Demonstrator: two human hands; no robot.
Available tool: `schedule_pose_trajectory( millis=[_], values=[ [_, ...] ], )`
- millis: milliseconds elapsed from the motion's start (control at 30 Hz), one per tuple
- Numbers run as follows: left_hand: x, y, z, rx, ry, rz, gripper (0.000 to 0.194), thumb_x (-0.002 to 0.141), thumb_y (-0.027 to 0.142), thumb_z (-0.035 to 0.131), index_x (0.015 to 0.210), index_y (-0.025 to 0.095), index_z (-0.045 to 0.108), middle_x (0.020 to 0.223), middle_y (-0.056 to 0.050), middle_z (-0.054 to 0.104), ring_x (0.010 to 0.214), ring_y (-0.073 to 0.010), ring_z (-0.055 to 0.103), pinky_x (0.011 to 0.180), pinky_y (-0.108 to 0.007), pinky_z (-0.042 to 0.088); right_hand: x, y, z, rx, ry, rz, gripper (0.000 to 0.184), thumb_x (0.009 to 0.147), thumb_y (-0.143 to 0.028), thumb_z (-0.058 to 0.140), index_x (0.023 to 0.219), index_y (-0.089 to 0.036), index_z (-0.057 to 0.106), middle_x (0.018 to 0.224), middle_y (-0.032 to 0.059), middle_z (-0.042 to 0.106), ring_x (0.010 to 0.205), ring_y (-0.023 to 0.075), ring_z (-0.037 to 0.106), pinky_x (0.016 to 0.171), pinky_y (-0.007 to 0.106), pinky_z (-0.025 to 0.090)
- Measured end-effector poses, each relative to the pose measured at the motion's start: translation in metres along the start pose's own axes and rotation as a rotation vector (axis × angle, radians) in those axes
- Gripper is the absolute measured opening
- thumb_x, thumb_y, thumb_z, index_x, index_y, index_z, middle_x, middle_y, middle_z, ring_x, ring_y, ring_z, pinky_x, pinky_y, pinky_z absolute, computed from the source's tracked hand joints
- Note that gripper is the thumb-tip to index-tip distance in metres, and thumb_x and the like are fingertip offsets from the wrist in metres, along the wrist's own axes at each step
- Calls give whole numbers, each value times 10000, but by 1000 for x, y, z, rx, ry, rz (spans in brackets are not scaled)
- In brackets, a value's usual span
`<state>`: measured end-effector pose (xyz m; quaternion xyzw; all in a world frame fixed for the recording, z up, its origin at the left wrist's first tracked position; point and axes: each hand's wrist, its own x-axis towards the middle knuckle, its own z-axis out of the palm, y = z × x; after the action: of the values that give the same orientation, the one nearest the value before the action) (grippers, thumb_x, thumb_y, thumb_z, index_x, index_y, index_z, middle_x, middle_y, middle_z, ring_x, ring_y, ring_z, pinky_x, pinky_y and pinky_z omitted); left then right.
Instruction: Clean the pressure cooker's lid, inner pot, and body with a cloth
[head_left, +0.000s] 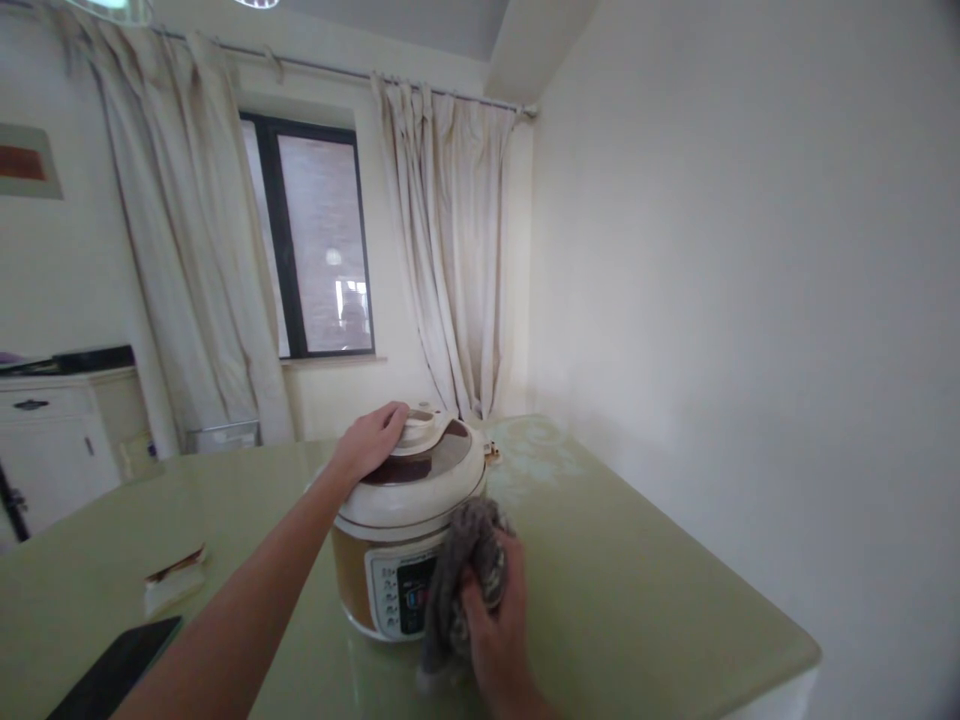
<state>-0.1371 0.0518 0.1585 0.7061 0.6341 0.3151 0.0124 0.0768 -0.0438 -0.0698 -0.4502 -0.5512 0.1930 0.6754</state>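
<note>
A white and gold electric pressure cooker (352,570) stands upright on the green table. Its front carries a control panel (405,592) with a dark display, partly covered by a cloth. On top of the lid, my left hand (371,440) is closed over the left side of the lid handle (421,434); the fingertips are partly hidden. A bunched grey cloth (466,560) is gripped in my right hand (499,610), and it lies against the front right side of the cooker.
The green table (615,590) runs back toward the curtains (457,240) and along the right wall. To the left lie a dark flat phone-like object (112,665) and a small pale packet (174,582). A white cabinet (56,430) stands at the far left.
</note>
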Motion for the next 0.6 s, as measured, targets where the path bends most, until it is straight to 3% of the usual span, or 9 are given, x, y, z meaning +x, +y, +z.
schedule_pose_trajectory(
  millis=[100, 200, 333, 400, 500, 600],
  values=[
    [2, -4, 2, -72, 8, 10, 590, 1028, 597, 302, 1261, 298, 755, 1349, -59, 776, 1303, -321, 680, 1134, -428, 475, 8, -55, 12, -68, -20, -185, 508, 861, -373, 736, 1357, -313, 644, 1411, 150, 594, 1330, 372, 588, 1128, 573, 494],
    [5, -12, 3, -188, -3, 5, 641, 1011, 661, 326, 1269, 278, 771, 1372, -52, 768, 1339, -309, 657, 1187, -420, 438, 70, -104, 21, -197, -129, -345, 515, 748, -349, 798, 1251, -284, 710, 1332, 132, 635, 1326, 396, 564, 1160, 588, 419],
    [10, -20, 3, -514, -101, -61, 935, 980, 824, 151, 1313, 201, 764, 1279, -97, 802, 1221, -305, 719, 1144, -436, 492, 174, -131, 29, -302, -318, -176, 220, 814, -380, 755, 987, -245, 749, 958, 47, 736, 985, 281, 676, 995, 440, 510],
    [10, -22, 4, -640, -149, -81, 1015, 947, 882, 113, 1365, 202, 738, 1247, -101, 812, 1161, -298, 743, 1101, -434, 529, 199, -130, 31, -317, -337, -86, 165, 840, -376, 731, 931, -240, 749, 873, 24, 735, 882, 241, 670, 922, 379, 523],
    [8, -21, 4, -656, -151, -109, 1042, 914, 925, 132, 1390, 213, 727, 1213, -105, 820, 1119, -300, 756, 1038, -427, 568, 178, -120, 30, -312, -228, -214, 279, 843, -385, 735, 1072, -231, 775, 1016, 73, 762, 1000, 272, 685, 997, 413, 513],
    [7, -17, 3, -605, -139, -114, 1009, 910, 927, 181, 1348, 219, 752, 1152, -90, 836, 1084, -307, 765, 1016, -416, 577, 106, -94, 22, -292, -195, -495, 549, 780, -458, 794, 1302, -292, 757, 1349, 125, 702, 1291, 360, 622, 1151, 535, 442]
  ],
)
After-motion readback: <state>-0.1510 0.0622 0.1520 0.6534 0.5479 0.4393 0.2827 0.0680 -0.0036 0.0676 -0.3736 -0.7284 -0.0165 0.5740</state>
